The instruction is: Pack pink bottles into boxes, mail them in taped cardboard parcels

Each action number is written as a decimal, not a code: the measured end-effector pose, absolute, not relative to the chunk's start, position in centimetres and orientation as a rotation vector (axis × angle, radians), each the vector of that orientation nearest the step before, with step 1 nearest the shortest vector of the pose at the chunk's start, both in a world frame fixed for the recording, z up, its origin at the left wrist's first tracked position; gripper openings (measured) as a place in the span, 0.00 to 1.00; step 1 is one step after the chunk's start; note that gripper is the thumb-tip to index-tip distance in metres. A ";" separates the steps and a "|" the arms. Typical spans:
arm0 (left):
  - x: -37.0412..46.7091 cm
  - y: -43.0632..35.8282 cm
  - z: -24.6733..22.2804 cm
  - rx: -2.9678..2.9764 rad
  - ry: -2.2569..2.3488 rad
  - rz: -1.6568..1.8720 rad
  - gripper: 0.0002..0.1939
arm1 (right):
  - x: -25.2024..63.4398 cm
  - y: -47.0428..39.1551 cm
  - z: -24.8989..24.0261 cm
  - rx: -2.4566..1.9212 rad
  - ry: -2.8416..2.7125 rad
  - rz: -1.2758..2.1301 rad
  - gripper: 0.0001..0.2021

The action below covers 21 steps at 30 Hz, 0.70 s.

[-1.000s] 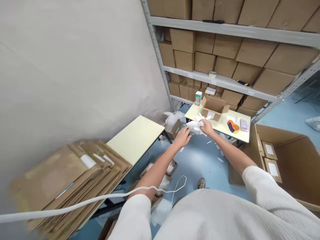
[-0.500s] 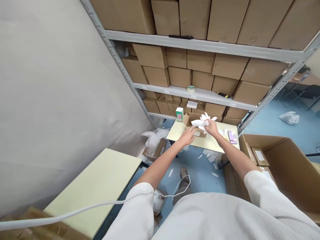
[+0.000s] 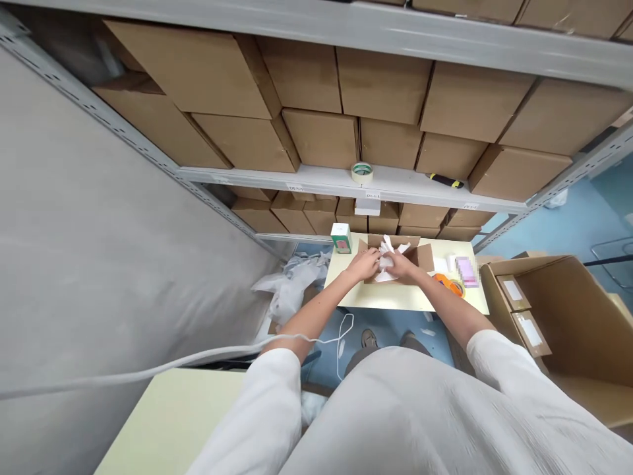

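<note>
A small open cardboard box (image 3: 425,257) stands on the pale yellow table with its flaps spread. My right hand (image 3: 399,265) is closed on a crumpled bunch of white paper strips (image 3: 388,248) inside its opening. On the left side of the box, my left hand (image 3: 364,264) has its fingers curled close against the paper; their tips are hidden, so what they grip is unclear. A green and white box (image 3: 341,238) stands beyond my left hand. To the right of my right hand are an orange tape dispenser (image 3: 448,285) and a purple phone-like item (image 3: 467,272).
Metal shelving (image 3: 316,177) full of cartons rises behind the table (image 3: 400,299), holding a tape roll (image 3: 362,173) and a yellow-black cutter (image 3: 445,180). A large open carton (image 3: 568,316) stands right. A white cable (image 3: 212,349) crosses left, above another table (image 3: 173,415).
The white paper has come down into the box, and its flaps now stand spread. My hands are closer together. The view has moved nearer to the table and shelves.
</note>
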<state>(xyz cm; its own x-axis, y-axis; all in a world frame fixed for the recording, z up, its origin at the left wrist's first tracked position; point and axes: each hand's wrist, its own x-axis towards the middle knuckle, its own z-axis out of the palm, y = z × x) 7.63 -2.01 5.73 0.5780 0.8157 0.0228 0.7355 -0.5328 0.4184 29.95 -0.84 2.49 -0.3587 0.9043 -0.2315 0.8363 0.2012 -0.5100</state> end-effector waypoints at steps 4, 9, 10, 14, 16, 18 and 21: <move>7.0 -0.7 5.9 2.419 1.251 0.306 0.17 | 31.3 0.5 3.0 -1.666 -2.430 0.964 0.39; 6.2 0.0 6.3 2.397 1.263 0.281 0.18 | 33.2 1.5 4.2 -1.620 -2.574 0.953 0.31; 6.1 0.1 6.2 2.398 1.263 0.271 0.18 | 33.5 1.6 4.4 -1.602 -2.595 0.942 0.27; 5.7 0.2 5.9 2.418 1.227 0.223 0.18 | 34.2 1.4 4.9 -1.561 -2.589 0.924 0.18; 5.3 0.3 5.7 2.424 1.223 0.228 0.18 | 34.5 1.3 5.2 -1.553 -2.569 0.895 0.15; 4.9 0.4 5.6 2.423 1.234 0.249 0.17 | 34.6 1.3 5.6 -1.540 -2.549 0.860 0.14; 4.1 0.6 5.6 2.396 1.265 0.311 0.18 | 34.5 1.5 6.3 -1.533 -2.494 0.847 0.15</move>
<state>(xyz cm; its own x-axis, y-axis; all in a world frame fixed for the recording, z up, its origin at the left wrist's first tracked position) 4.13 0.56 5.60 0.5631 0.8264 0.0051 0.7346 -0.5033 0.4551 34.47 1.47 6.35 -0.4905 0.8477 -0.2022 0.7956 0.3408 -0.5009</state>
